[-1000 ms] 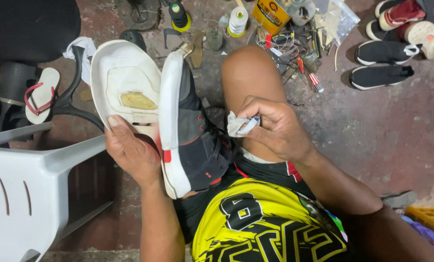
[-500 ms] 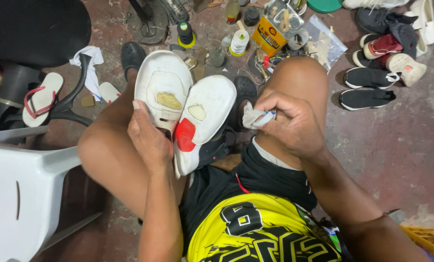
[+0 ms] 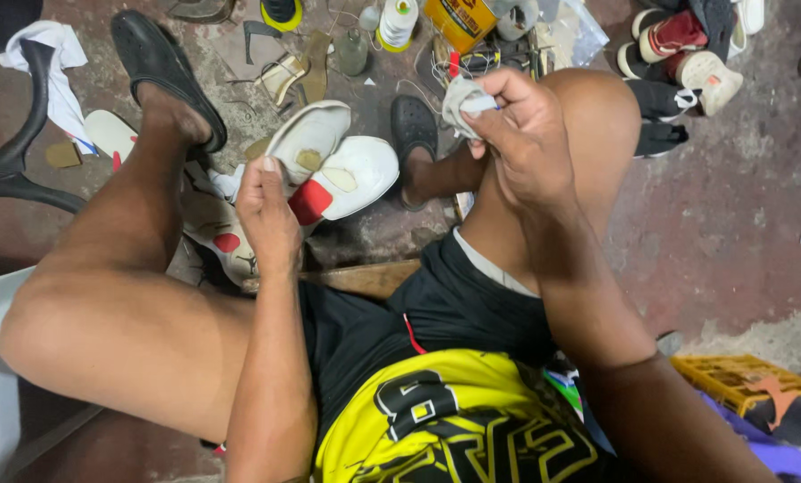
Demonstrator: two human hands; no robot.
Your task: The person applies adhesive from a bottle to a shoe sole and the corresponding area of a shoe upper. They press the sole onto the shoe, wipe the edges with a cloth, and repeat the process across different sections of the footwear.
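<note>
On the stained concrete floor (image 3: 741,215), between the person's bare knees, a pair of white-soled shoes (image 3: 329,165) is held soles up, the largest thing in hand. Their long axes run from lower left to upper right, toes towards the clutter at the floor's far edge. The soles are smooth white rubber with a tan worn patch on each and a red heel block on the nearer one. The left hand (image 3: 268,215) grasps them from below, thumb lying up the side of one sole, so the shoes sit just beyond its fingers. The right hand (image 3: 526,134), above the right knee, is clenched on a small crumpled grey rag (image 3: 463,97). A black slipper (image 3: 166,72) covers the left foot.
</note>
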